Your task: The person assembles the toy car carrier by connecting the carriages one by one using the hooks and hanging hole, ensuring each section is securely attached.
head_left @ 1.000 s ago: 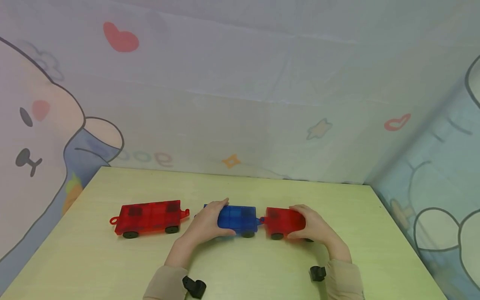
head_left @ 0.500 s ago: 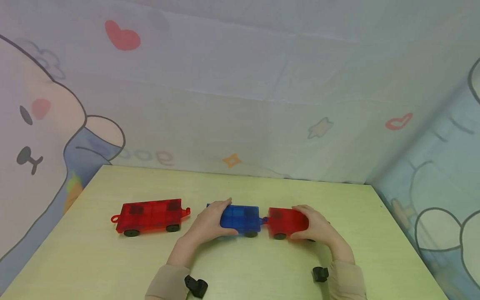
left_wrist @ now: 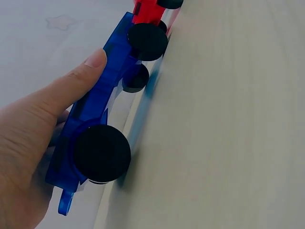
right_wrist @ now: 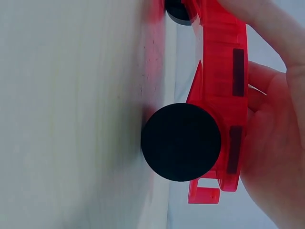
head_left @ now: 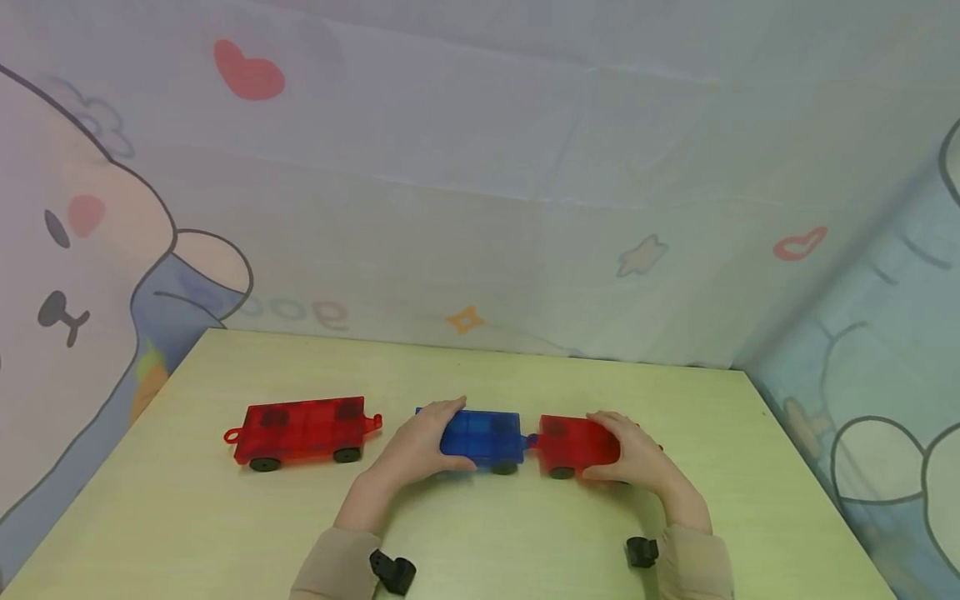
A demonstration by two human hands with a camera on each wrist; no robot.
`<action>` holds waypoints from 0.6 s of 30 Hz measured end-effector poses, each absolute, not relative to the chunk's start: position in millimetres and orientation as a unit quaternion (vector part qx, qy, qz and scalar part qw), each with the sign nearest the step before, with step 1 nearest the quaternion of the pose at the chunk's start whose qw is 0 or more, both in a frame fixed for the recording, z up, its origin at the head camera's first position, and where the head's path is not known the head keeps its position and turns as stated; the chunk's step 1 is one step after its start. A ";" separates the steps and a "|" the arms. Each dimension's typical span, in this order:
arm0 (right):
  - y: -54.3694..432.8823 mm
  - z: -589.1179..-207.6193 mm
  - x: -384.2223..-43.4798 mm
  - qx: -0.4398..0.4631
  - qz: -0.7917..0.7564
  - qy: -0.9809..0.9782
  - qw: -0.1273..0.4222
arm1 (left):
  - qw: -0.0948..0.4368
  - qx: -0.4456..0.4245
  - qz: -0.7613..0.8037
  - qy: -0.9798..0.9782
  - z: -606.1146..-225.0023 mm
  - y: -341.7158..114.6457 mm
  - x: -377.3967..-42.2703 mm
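In the head view my left hand (head_left: 414, 446) grips a translucent blue toy train car (head_left: 489, 435) from above, thumb on the near side. My right hand (head_left: 637, 457) holds a red toy train car (head_left: 572, 440) the same way. The blue car's right-hand coupling meets the red car's left end; whether the hook sits fully in the ring is too small to tell. The left wrist view shows the blue car's black wheels (left_wrist: 102, 153) close to the tabletop. A black wheel (right_wrist: 181, 142) of the red car fills the middle of the right wrist view.
A longer red train car (head_left: 303, 432) stands apart on the left, with a ring at its left end and a hook at its right. All stand on a pale wooden table (head_left: 480, 533). A printed cloth (head_left: 480, 167) hangs behind it.
Both hands and the two cars they hold have shifted slightly right in the head view, along with the whole scene. The blue and red cars have come a little closer together at the coupling.
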State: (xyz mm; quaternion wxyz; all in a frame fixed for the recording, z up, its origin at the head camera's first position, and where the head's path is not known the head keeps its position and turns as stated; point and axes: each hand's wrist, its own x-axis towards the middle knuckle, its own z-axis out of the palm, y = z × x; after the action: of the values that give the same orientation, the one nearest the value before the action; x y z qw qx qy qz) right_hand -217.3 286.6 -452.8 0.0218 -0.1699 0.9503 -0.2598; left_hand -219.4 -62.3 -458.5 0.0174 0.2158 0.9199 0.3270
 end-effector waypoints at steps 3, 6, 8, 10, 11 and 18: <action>286.7 -453.3 -216.4 -0.169 -0.262 0.950 0.020 | 0.024 0.213 0.335 0.917 -456.3 -65.0 -219.1; 285.4 -451.7 -214.5 -0.167 -0.266 0.949 0.022 | 0.032 0.212 0.344 0.914 -452.9 -71.0 -218.6; 283.6 -449.6 -212.9 -0.161 -0.273 0.948 0.023 | 0.036 0.214 0.353 0.910 -449.4 -76.8 -217.7; 280.5 -446.2 -211.2 -0.155 -0.281 0.947 0.021 | 0.039 0.213 0.365 0.905 -446.1 -83.7 -216.6; 278.4 -444.4 -210.5 -0.153 -0.285 0.946 0.017 | 0.041 0.211 0.374 0.902 -444.3 -87.5 -215.7; 252.0 -432.0 -209.5 -0.175 -0.316 0.932 -0.026 | 0.020 0.201 0.378 0.903 -435.8 -118.5 -211.6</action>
State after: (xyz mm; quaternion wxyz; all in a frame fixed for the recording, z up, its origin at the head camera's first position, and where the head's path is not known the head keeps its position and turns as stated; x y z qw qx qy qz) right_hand -209.5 252.0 -432.0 -0.0258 -0.1746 0.9322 -0.3160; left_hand -211.6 -118.5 -435.8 0.0203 0.2010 0.9034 0.3782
